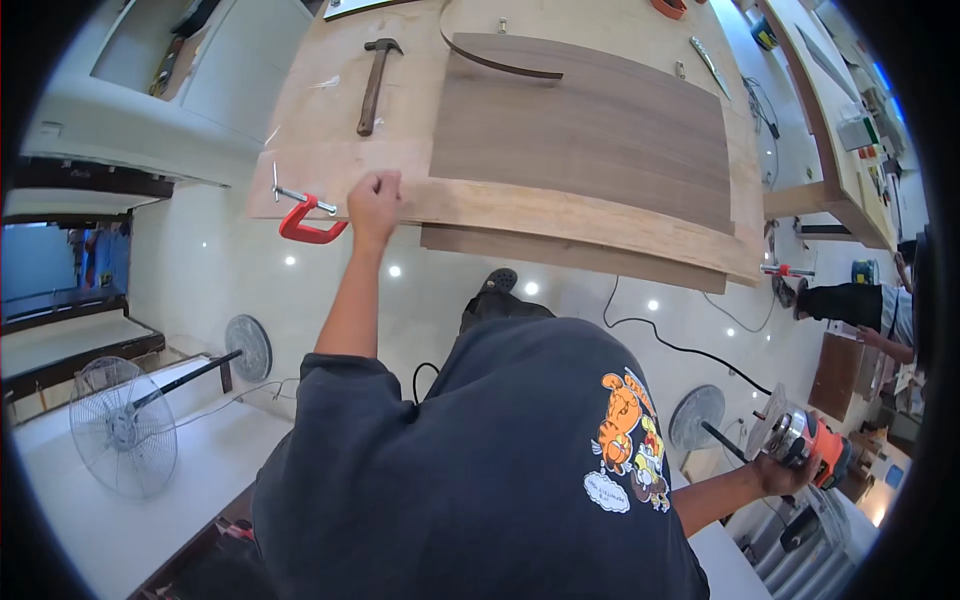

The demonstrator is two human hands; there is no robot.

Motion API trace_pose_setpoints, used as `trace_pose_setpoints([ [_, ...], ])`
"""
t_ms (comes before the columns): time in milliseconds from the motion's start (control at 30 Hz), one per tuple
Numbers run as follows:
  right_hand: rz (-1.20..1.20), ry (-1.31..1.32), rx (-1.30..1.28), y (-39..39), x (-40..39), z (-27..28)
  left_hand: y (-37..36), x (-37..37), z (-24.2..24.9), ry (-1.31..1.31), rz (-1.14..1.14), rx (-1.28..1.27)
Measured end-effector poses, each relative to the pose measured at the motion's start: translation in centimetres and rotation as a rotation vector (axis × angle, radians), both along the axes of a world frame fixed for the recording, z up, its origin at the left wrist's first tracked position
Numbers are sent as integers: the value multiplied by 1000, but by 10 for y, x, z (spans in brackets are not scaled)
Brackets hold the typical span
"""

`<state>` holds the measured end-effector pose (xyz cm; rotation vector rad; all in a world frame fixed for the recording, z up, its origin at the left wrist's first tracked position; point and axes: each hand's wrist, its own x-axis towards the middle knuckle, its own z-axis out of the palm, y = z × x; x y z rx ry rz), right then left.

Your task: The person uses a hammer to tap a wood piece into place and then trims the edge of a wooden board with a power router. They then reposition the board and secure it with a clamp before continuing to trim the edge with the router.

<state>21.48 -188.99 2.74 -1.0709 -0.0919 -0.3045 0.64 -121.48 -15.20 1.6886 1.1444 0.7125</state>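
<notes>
My left hand (376, 207) is closed at the left end of a long pale wood strip (560, 215), which lies along the table's near edge over a brown wood panel (590, 130). Whether its fingers pinch anything is too small to tell. Just left of it, a red clamp (312, 222) sits on the table edge. Out at the lower right, away from the table, my right hand (785, 474) is wrapped round a red and black power tool (815, 446) with a round disc.
On the table (330, 125) lie a hammer (373, 90), a thin curved strip (505, 68) and a knife (710, 68). A fan (123, 425) stands lower left. A black cable (690, 350) crosses the floor. Another person (860, 303) is at the far right.
</notes>
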Motion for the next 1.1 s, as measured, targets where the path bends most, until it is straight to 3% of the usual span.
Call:
trace_pose_setpoints([
  [67, 32, 34, 1, -22, 5, -12, -70, -15, -14, 105, -56, 110],
  [133, 12, 71, -24, -34, 10, -27, -115, -18, -21, 71, -149, -31],
  [200, 81, 73, 41, -34, 15, -36, -142, -24, -32, 156, -146, -363],
  [300, 165, 61, 83, -47, 21, -47, -164, -34, -65, -178, 127, -649],
  [400, 208, 47, 64, -57, 25, -51, -162, -39, -85, -451, 266, -632],
  [500, 235, 37, 66, -59, 26, -43, -159, -32, -64, -507, 156, -665],
  [600, 228, 19, 35, -65, 28, -35, -150, -29, -80, -505, 157, -666],
  [800, 212, -18, 42, -74, 30, -26, -154, -26, -66, -406, 163, -622],
  [1000, 167, -29, 21, -71, 31, -27, -155, -7, -70, -334, 315, -501],
  [1100, 155, -25, 18, -73, 30, -29, -156, -2, -72, -303, 268, -494],
])
